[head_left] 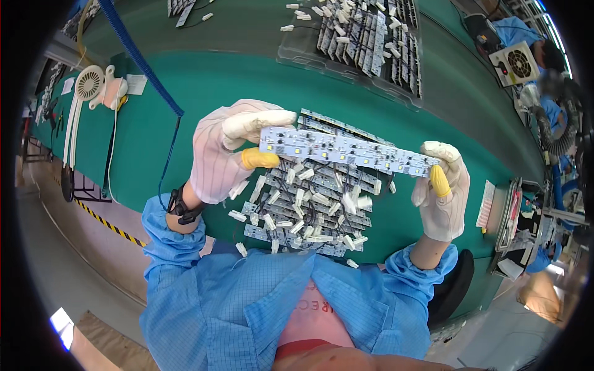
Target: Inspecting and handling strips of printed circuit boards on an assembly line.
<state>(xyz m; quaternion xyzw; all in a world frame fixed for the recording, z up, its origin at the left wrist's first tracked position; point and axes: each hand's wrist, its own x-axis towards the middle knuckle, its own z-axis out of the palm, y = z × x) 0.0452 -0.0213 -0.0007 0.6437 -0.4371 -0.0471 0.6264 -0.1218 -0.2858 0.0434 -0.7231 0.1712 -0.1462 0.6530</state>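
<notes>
The gloved left hand (232,148) and gloved right hand (443,191) are pinching a long white LED board (346,151) between their fingers (257,123), one at each end, and are holding it raised over the green tabletop (148,148); a pile of similar boards (322,182) with white connectors (299,198) is lying beneath and nearer the body, while a clear tray (396,97) of more boards (373,46) is sitting farther off

Green surface (145,154). Upper left: small white fan (90,82), paper slip (137,84) near it; blue coiled cord (139,62) hanging down. Lower left: yellow-black striped floor tape (111,223). Right: paper sheet (486,203); farther up, white box with round fan grille (515,63), co-worker in blue (515,31) nearby.
</notes>
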